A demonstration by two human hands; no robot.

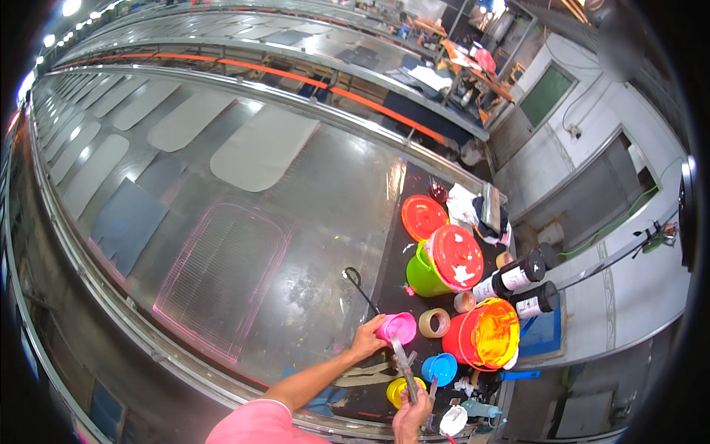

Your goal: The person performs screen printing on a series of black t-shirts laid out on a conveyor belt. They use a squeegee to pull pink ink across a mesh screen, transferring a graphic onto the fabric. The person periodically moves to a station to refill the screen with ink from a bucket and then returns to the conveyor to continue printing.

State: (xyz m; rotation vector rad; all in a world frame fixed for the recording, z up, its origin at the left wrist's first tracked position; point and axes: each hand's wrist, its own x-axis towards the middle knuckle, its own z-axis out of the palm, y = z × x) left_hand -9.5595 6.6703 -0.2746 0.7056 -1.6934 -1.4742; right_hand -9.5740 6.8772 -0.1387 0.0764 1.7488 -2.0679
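Observation:
My left hand (365,340) grips a small pink cup (403,326) by its side at the table's near right end. In my right hand (412,418) is a spatula (400,355) with a long flat metal blade. The blade's tip reaches into the mouth of the cup, where pink paint shows. A yellow cup (395,394) and a blue cup (442,368) stand close to my right hand, the blue one with a stick-like tool in it. A roll of tape (434,323) lies just right of the pink cup.
A red bucket (460,342) smeared with yellow-orange paint and a green bucket (424,275) under a red lid stand to the right. Dark bottles (538,300) lie beside them. Grey flat panels (262,145) and a blue-grey sheet (127,228) cover parts of the long metal table.

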